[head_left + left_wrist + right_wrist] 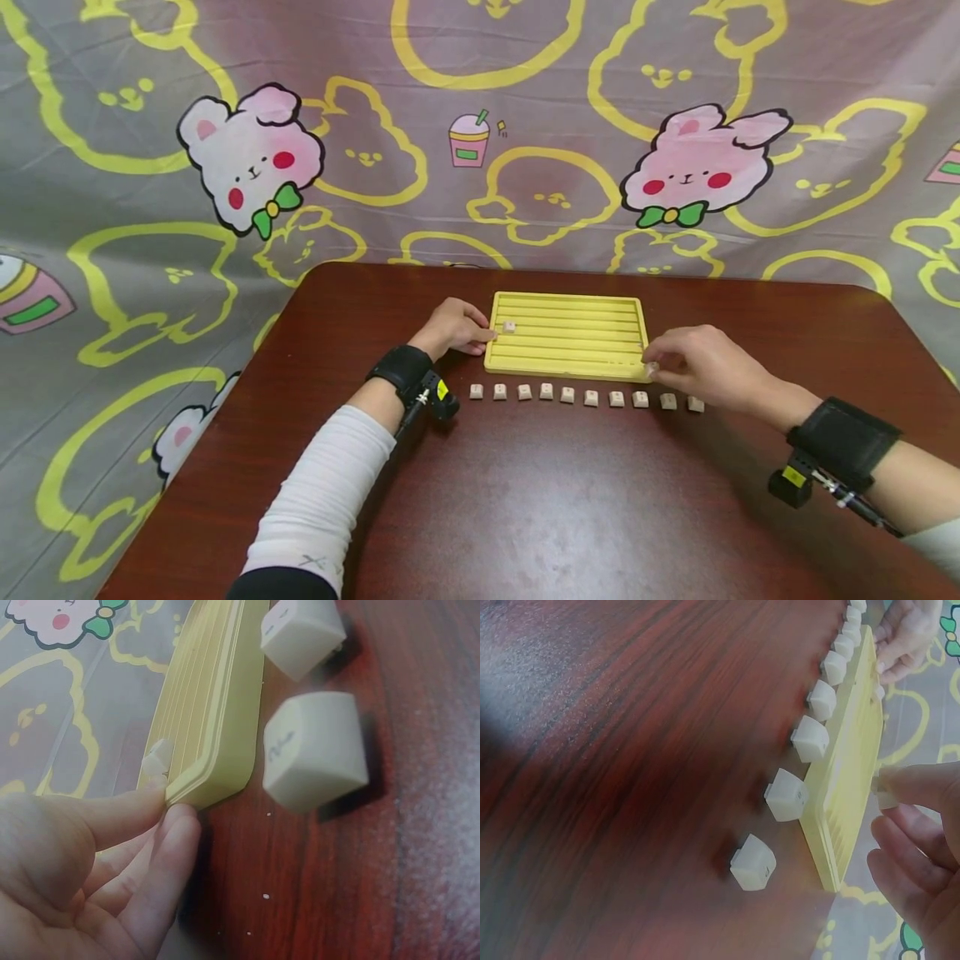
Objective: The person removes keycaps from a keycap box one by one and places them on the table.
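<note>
My left hand (454, 325) pinches the left edge of a yellow ridged tray (570, 371), thumb on top of the rim and fingers against its side in the left wrist view. One white keycap (509, 327) sits in a groove near the tray's left end, close to that thumb. Between thumb and fingertips, my right hand (702, 360) holds another keycap (886, 796), just over the tray's right edge. Along the tray's front side runs a row of several white keycaps (546, 391) with dark markings on their tops.
Everything stands on a dark red-brown wooden table (540, 500). Behind it hangs a grey curtain (450, 208) printed with cartoon rabbits and yellow outlines. Black straps with small cameras (791, 483) sit on both wrists.
</note>
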Available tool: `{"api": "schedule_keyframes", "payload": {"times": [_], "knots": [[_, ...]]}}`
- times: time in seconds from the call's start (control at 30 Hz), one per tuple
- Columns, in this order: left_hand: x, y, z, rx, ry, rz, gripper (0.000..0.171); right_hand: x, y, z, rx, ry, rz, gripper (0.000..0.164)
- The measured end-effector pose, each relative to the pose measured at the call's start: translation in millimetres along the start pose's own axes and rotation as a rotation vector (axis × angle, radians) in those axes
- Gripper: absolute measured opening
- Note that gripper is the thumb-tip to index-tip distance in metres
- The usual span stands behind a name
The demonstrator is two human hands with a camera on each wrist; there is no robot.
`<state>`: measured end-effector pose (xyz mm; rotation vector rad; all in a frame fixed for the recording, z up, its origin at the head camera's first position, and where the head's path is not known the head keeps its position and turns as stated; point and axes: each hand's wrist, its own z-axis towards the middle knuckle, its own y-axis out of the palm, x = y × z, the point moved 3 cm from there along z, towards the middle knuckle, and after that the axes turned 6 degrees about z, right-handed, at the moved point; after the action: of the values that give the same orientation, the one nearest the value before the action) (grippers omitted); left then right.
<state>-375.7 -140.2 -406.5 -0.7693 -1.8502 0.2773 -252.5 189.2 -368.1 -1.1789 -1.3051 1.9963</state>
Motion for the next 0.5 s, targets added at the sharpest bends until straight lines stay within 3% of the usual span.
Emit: {"api": "schedule_keyframes", "payload": {"times": [0.5], "knots": [[0.7,0.4,0.2,-0.003,0.010,-0.008,0.029,12,-8,-24,0.041,-0.012,0.007,0.021]]}}
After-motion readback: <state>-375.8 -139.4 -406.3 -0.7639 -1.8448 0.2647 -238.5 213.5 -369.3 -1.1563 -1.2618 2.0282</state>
